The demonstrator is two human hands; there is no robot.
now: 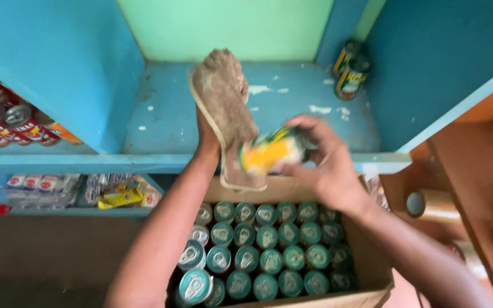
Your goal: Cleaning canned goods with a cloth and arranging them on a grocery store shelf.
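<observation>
My left hand (207,136) grips a dirty brown cloth (224,102) that stands up above the blue shelf (292,108) and hangs down past the shelf's front edge. My right hand (325,162) holds a green and yellow drinks can (269,151) on its side, pressed against the lower part of the cloth; the can is blurred. Both hands hover over the shelf's front lip, above an open cardboard box (372,268) packed with several upright cans (269,251) with green tops.
Two green cans (350,69) stand at the back right of the blue shelf. Red cans (7,122) fill the shelf bay to the left. Packets (87,191) lie on a lower shelf. A wooden counter (475,171) is at the right.
</observation>
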